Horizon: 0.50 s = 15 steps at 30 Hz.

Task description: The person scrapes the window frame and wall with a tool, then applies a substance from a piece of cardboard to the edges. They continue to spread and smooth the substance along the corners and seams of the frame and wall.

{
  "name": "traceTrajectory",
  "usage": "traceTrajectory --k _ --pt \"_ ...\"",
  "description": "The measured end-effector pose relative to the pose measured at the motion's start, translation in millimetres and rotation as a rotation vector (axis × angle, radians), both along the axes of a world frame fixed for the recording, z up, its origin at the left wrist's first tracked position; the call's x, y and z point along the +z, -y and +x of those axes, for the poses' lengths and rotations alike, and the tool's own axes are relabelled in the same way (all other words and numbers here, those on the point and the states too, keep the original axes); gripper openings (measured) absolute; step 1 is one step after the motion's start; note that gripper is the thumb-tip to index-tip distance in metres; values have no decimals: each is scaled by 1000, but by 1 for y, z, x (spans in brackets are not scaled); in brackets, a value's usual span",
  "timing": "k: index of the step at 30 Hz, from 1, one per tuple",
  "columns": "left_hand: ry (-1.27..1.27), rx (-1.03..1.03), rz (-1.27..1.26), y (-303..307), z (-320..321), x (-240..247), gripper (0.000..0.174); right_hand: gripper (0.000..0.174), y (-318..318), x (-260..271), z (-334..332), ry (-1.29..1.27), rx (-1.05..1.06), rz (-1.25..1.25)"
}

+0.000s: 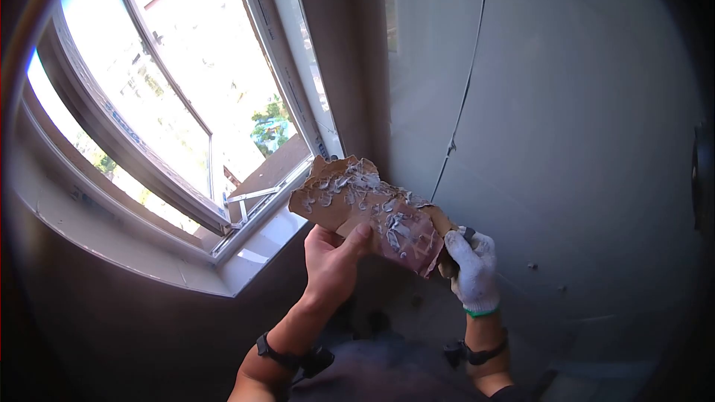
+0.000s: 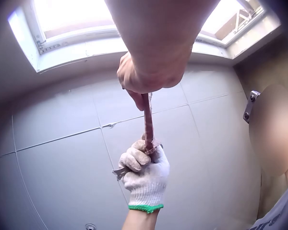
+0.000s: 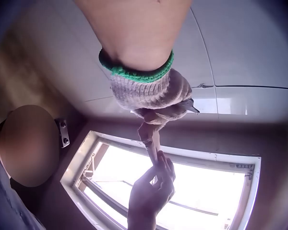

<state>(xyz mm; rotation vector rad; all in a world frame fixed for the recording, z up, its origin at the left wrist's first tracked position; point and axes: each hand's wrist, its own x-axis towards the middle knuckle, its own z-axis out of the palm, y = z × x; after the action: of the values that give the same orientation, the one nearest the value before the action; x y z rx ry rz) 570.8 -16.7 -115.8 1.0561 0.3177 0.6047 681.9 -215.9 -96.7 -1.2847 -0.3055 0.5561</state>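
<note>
A torn piece of brown cardboard [image 1: 339, 208], smeared with grey paste and partly reddish at its right end, is held up in front of the body. My bare left hand [image 1: 333, 260] grips its lower edge, thumb on the pasted face. At the right end, my right hand [image 1: 474, 268], in a white knit glove with a green cuff, pinches the cardboard. Seen edge-on in the left wrist view, the cardboard [image 2: 149, 122] runs between both hands. A grey metal tip [image 2: 119, 173] sticks out of the gloved fist; the rest of that tool is hidden and I cannot tell its kind.
To the left an opened window [image 1: 275, 171] has a pale frame and sill. Large grey tiles [image 1: 581, 126] cover the wall ahead and right, with a thin joint line [image 1: 468, 82] between them. Both forearms wear dark straps [image 1: 283, 357] with cameras.
</note>
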Motion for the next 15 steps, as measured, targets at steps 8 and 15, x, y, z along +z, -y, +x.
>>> traceTrajectory --k 8,15 --pt "-70 181 327 -28 -2 -47 20 29 -43 -2 -15 46 59 -119" --pt "-69 90 1041 -14 -1 -36 34 29 -36 -4 -15 41 42 -92"
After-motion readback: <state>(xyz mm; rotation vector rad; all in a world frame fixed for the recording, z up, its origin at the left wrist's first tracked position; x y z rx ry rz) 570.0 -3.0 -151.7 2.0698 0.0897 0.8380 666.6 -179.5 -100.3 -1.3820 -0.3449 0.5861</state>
